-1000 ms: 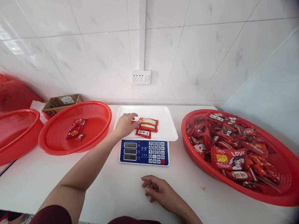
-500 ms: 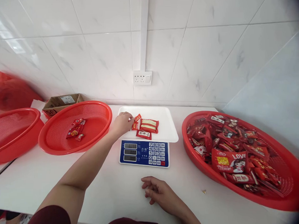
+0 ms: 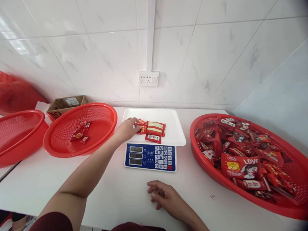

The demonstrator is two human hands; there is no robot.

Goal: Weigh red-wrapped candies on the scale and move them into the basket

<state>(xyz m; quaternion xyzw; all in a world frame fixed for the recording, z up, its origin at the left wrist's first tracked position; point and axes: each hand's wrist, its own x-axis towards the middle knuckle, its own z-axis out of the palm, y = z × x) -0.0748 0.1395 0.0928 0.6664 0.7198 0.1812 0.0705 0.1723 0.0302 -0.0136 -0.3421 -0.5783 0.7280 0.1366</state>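
Observation:
My left hand (image 3: 126,129) reaches onto the white pan (image 3: 175,134) of a blue-faced scale (image 3: 150,156). Its fingertips pinch a small red candy packet (image 3: 141,126) at the left of a little pile. Beside it lie a larger red and cream packet (image 3: 155,128) and another red packet (image 3: 153,138). My right hand (image 3: 165,198) rests on the white table (image 3: 113,196) in front of the scale, fingers loosely curled, holding nothing.
A big red basket (image 3: 288,208) full of red snack packets stands right. A red basket (image 3: 102,116) with several small packets sits left of the scale, another red basket (image 3: 10,149) further left. A cardboard box (image 3: 67,102), a red bag (image 3: 13,94) and a wall socket (image 3: 148,79) are behind.
My left hand drew back slightly to the left and lifted a small red packet, then set its fingers back on it at the pile's edge. My right hand stayed put.

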